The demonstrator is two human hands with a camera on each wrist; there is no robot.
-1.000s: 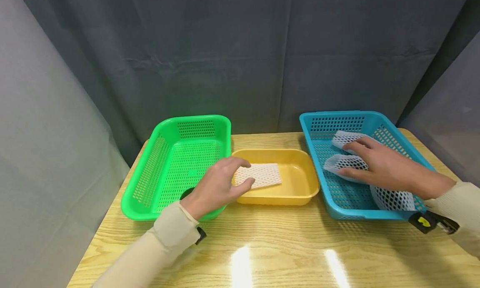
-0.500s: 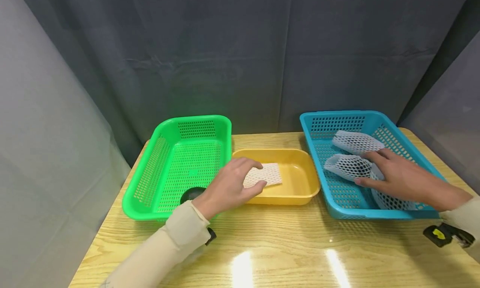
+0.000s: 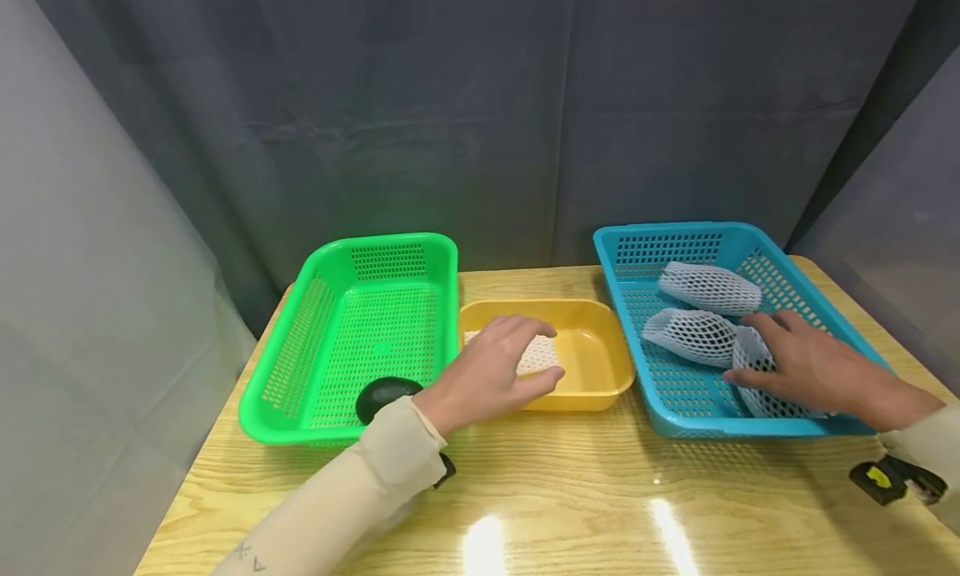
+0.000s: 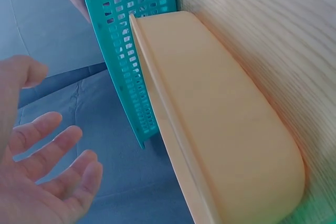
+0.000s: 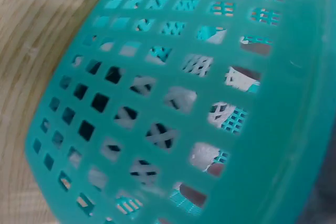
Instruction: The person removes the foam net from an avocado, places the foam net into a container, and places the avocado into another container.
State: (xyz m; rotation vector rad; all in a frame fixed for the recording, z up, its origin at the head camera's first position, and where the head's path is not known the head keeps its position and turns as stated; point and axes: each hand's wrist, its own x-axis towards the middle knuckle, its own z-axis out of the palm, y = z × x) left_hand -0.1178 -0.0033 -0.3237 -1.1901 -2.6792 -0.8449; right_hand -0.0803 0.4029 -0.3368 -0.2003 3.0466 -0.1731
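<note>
In the head view my right hand (image 3: 813,363) reaches into the blue basket (image 3: 675,426), thumb and fingers curled around the nearest foam-net-wrapped item (image 3: 761,393). Dark patches show through its white netting. The palm hides part of it. Two more items in white foam nets, a middle one (image 3: 690,336) and a far one (image 3: 708,288), lie beside it. My left hand (image 3: 495,372) hovers over the yellow tray (image 3: 600,351), fingers loosely bent and holding nothing. Beneath it a flat white foam net (image 3: 538,355) lies in the tray, partly covered by the hand.
A green basket (image 3: 258,393) stands at the left, with a glossy dark oval fruit (image 3: 384,395) in its near corner, partly behind my left sleeve. All three containers stand on a wooden table (image 3: 570,493). Dark cloth (image 3: 480,126) hangs behind them.
My right hand has moved from the two farther netted items back towards the nearest one. The left hand has drifted right over the yellow tray, uncovering more of the dark fruit.
</note>
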